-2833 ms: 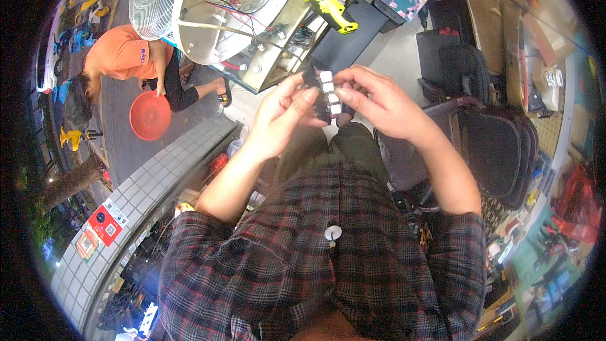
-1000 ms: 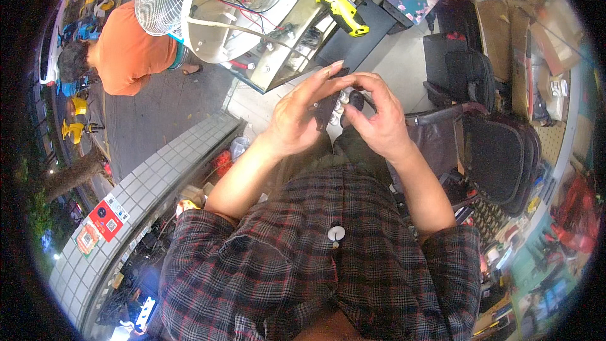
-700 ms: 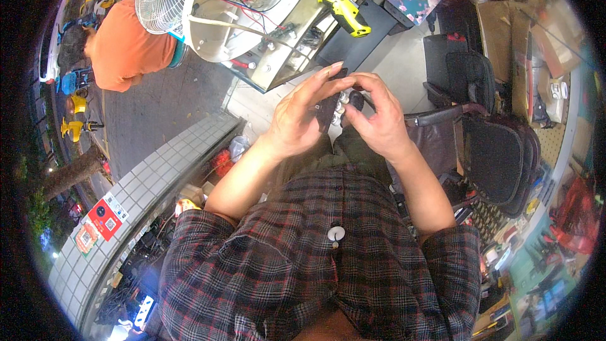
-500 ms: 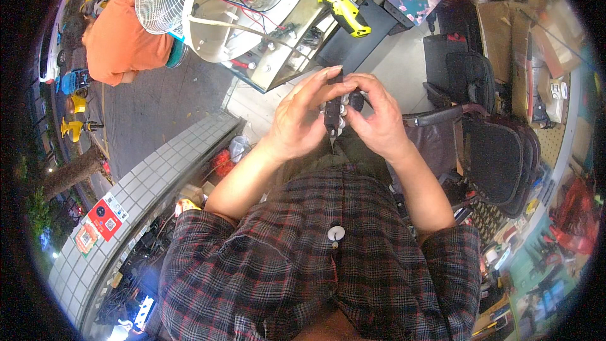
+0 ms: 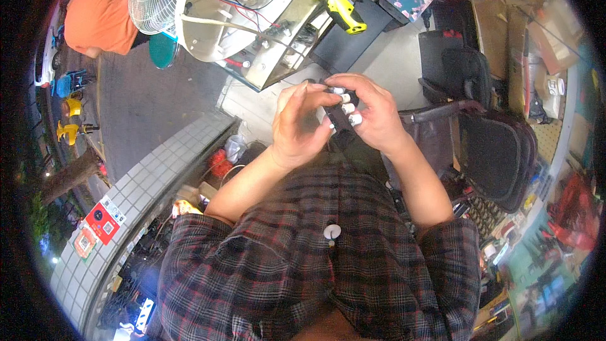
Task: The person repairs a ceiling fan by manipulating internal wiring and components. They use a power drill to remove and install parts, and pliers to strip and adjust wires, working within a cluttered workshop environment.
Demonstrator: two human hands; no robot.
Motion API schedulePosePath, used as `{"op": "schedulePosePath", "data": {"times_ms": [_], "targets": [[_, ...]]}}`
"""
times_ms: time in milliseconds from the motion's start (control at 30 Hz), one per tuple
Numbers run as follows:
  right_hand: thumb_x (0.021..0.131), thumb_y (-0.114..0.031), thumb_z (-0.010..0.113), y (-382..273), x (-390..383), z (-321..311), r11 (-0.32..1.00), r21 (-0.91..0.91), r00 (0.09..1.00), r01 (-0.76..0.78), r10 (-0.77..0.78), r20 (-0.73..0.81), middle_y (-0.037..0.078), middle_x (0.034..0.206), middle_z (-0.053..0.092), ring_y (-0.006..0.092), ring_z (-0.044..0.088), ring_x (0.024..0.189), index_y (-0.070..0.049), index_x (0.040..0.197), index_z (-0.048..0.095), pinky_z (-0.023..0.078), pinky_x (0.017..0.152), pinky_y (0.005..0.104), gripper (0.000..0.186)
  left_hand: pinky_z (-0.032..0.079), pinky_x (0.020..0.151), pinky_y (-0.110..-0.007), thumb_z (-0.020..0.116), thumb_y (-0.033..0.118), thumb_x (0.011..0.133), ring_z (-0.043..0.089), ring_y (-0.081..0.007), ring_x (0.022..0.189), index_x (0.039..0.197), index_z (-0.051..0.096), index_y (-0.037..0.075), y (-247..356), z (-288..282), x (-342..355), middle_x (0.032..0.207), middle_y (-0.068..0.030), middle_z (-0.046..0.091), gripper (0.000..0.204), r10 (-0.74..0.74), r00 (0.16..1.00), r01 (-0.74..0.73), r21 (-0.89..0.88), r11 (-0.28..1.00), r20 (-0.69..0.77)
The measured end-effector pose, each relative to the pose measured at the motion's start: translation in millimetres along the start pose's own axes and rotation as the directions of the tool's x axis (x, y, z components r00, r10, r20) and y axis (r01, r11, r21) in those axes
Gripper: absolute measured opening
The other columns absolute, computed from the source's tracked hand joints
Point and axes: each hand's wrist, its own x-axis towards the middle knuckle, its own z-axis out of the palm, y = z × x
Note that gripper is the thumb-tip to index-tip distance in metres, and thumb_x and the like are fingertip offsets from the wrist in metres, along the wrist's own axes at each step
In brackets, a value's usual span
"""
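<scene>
In the middle of the head view, my left hand (image 5: 294, 127) and my right hand (image 5: 376, 116) both grip a small black part (image 5: 337, 120) with several short white pieces (image 5: 348, 108) along it. The left fingers reach over its top and left edge, and the right hand wraps round its right side, thumb near the white pieces. The part hangs in front of my dark trousers, below the edge of a cluttered bench (image 5: 273, 63).
Upper middle: an open white housing (image 5: 208, 36) with wires, a caged fan (image 5: 150, 6), a yellow-black handheld device (image 5: 336, 1). Upper left: a person in orange (image 5: 98, 12) bends by a teal stool (image 5: 163, 51). Right: chairs (image 5: 495, 158), cardboard boxes (image 5: 549, 44). Left: a tiled ledge (image 5: 139, 183).
The black part has tilted in my hands, showing more of its white pieces, and my left fingers have shifted lower. The person in orange has moved upward in the picture, uncovering the teal stool.
</scene>
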Motion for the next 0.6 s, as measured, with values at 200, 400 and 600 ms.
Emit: {"op": "schedulePosePath", "data": {"times_ms": [200,400,600], "targets": [[0.075,-0.009,0.081,2.7,4.3,4.0,0.999,0.021,0.998,0.045,-0.046,0.035,0.015,0.113,0.071,0.0327,0.07,0.105,-0.004,0.116,0.066,0.055,0.089,0.0395,0.044,0.044,0.1,-0.041,0.073,-0.014,0.068,0.063,-0.0258,0.108,0.151,0.035,0.002,0.5,5.1,-3.6,0.103,-0.0095,0.074,0.093,0.009,0.998,-0.008,0.022,1.0,-0.058],[0.076,-0.01,0.081,5.5,4.5,8.7,0.999,0.03,0.998,0.018,-0.019,0.062,0.015,0.113,0.071,0.0331,0.07,0.105,-0.004,0.117,0.066,0.055,0.089,0.039,0.045,0.044,0.098,-0.039,0.074,-0.014,0.068,0.063,-0.0253,0.107,0.15,0.037,0.002,0.1,5.1,-7.3,0.102,-0.0096,0.074,0.091,-0.028,0.997,0.03,0.03,0.999,-0.075],[0.077,-0.009,0.079,5.1,6.9,10.5,0.999,0.029,0.997,0.013,-0.015,0.074,0.015,0.114,0.071,0.0335,0.07,0.105,-0.004,0.119,0.065,0.055,0.09,0.039,0.044,0.044,0.098,-0.038,0.073,-0.014,0.068,0.063,-0.0253,0.108,0.15,0.038,0.001,0.2,3.1,-6.6,0.103,-0.0096,0.074,0.09,-0.048,0.996,0.051,0.03,0.998,-0.075]]}}
